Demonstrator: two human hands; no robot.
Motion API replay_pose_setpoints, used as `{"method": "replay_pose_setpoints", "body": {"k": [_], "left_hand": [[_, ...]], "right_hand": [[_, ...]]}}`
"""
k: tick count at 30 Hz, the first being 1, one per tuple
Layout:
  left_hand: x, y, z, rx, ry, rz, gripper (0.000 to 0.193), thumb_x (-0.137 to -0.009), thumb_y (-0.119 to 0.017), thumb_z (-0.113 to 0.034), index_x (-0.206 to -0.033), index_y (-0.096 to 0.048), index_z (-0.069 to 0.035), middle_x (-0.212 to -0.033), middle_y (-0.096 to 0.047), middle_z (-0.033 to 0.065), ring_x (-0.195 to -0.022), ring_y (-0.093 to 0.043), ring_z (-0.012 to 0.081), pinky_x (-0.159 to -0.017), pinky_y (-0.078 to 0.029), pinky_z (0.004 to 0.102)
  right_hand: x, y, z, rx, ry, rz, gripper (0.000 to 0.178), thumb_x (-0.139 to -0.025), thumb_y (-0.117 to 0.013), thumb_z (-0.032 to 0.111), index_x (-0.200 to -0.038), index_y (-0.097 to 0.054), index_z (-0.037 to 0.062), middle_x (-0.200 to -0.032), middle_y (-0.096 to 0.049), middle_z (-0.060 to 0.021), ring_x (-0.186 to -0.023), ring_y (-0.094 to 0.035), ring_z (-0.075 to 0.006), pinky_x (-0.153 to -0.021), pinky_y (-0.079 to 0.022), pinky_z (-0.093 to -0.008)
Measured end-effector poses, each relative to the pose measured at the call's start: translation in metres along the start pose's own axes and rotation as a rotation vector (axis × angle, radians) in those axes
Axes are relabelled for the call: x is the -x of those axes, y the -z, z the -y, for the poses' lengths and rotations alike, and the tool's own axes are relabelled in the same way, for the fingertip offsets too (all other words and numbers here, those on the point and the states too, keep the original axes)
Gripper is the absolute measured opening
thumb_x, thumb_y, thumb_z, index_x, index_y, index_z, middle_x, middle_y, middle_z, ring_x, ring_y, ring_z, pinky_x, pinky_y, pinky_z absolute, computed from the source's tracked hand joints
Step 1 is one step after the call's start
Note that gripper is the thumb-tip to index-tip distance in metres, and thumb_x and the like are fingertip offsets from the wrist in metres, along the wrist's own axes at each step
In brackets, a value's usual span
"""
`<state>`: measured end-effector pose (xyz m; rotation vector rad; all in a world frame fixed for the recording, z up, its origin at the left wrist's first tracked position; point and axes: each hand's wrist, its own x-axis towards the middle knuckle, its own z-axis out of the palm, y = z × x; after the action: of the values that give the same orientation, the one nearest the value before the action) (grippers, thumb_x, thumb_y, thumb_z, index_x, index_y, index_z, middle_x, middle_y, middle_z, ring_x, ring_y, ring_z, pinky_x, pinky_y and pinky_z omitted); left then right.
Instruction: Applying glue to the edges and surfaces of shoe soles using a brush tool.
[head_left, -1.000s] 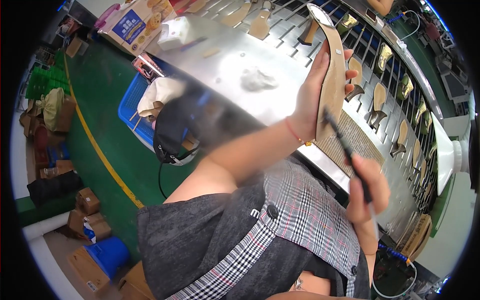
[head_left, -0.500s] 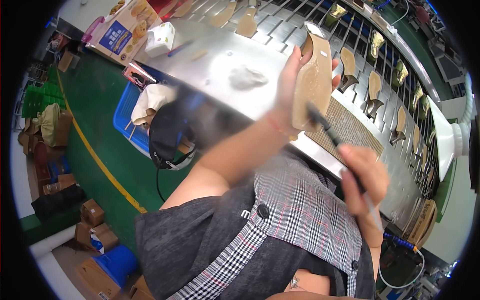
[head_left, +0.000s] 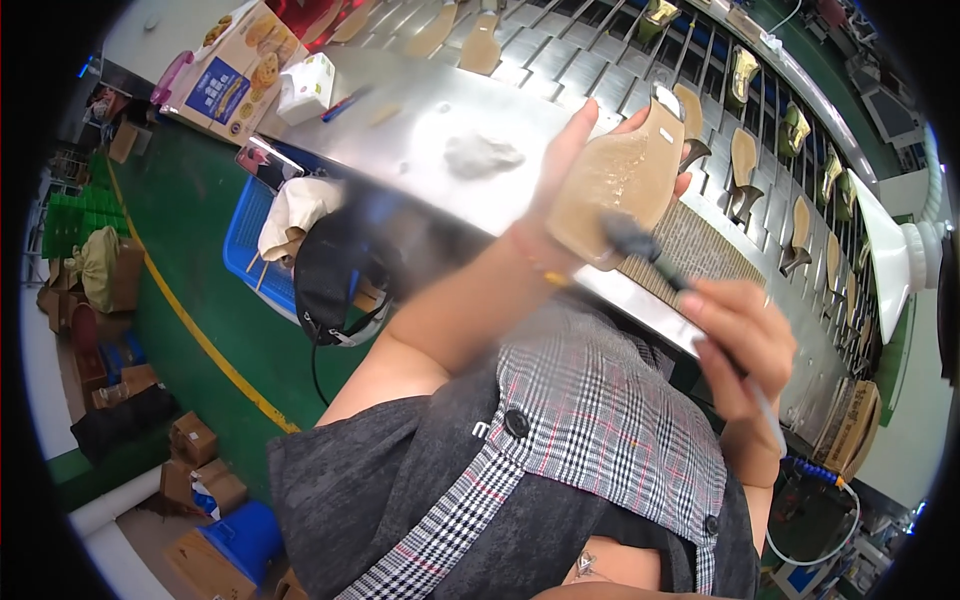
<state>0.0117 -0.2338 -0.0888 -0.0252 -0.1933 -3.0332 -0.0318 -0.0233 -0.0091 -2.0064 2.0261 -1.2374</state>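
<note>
The left hand (head_left: 557, 172) has rolled the tan sole (head_left: 622, 172) broad-face into view, its lower end swinging from six toward seven o'clock.

We see a tan sole (head_left: 622, 178), a black tool (head_left: 634, 242), a black and white checked apron (head_left: 620, 420) lined with red, a blue basket (head_left: 238, 240) and a green floor (head_left: 185, 235) striped with yellow.

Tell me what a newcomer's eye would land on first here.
First, the glossy tan sole-shaped piece near the upper middle, held in the left grip, with a dark-headed tool in the right grip at its lower end. Next, the white flared hood at the right edge, then the yellow line curving down the green floor at left.
</note>
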Motion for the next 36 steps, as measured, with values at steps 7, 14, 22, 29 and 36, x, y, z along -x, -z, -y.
{"method": "replay_pose_setpoints", "body": {"k": [7,14,22,29,36], "left_hand": [[0.005,-0.006,-0.003,-0.055,0.057,-0.038,0.068,-0.102,-0.026,-0.053,-0.149,-0.031,-0.004,-0.145,-0.040,0.0288,-0.126,-0.047,0.0455,-0.108,-0.041,0.0489],[0.011,0.001,-0.015,0.098,0.241,0.070,0.073,-0.099,-0.029,-0.060,-0.141,-0.045,-0.002,-0.134,-0.056,0.0154,-0.115,-0.059,0.0268,-0.101,-0.045,0.0373],[0.023,-0.007,-0.026,0.054,0.291,0.111,0.082,-0.099,-0.026,-0.062,-0.152,-0.025,0.000,-0.148,-0.042,0.0153,-0.131,-0.045,0.0244,-0.110,-0.034,0.0347],[0.025,-0.009,-0.031,0.103,0.369,0.175,0.086,-0.097,-0.025,-0.066,-0.153,-0.022,-0.002,-0.152,-0.037,0.0148,-0.134,-0.043,0.0256,-0.110,-0.035,0.0372],[0.023,-0.003,-0.028,0.069,0.332,0.167,0.084,-0.098,-0.024,-0.066,-0.152,-0.027,-0.001,-0.147,-0.043,0.0137,-0.129,-0.047,0.0247,-0.109,-0.035,0.0371]], "right_hand": [[-0.010,0.008,-0.002,0.024,-0.024,-0.069,0.028,-0.069,-0.066,0.008,-0.096,-0.073,0.0023,-0.093,-0.070,-0.0173,-0.075,-0.068,-0.0284,-0.060,-0.052,-0.0354],[-0.010,0.015,-0.003,-0.066,-0.014,-0.042,0.025,-0.073,-0.064,0.010,-0.094,-0.073,0.0010,-0.091,-0.070,-0.0181,-0.075,-0.068,-0.0299,-0.062,-0.053,-0.0346],[-0.021,0.027,-0.013,0.023,0.014,0.051,0.023,-0.073,-0.067,0.011,-0.093,-0.075,0.0036,-0.091,-0.070,-0.0174,-0.073,-0.069,-0.0284,-0.060,-0.053,-0.0349],[-0.015,0.027,-0.008,0.020,-0.099,-0.075,0.024,-0.079,-0.063,0.025,-0.083,-0.076,0.0052,-0.084,-0.072,-0.0164,-0.070,-0.068,-0.0273,-0.061,-0.051,-0.0359],[-0.015,0.027,-0.010,-0.114,0.039,-0.046,0.027,-0.082,-0.061,0.025,-0.092,-0.072,0.0022,-0.096,-0.070,-0.0218,-0.075,-0.069,-0.0276,-0.061,-0.053,-0.0352]]}}
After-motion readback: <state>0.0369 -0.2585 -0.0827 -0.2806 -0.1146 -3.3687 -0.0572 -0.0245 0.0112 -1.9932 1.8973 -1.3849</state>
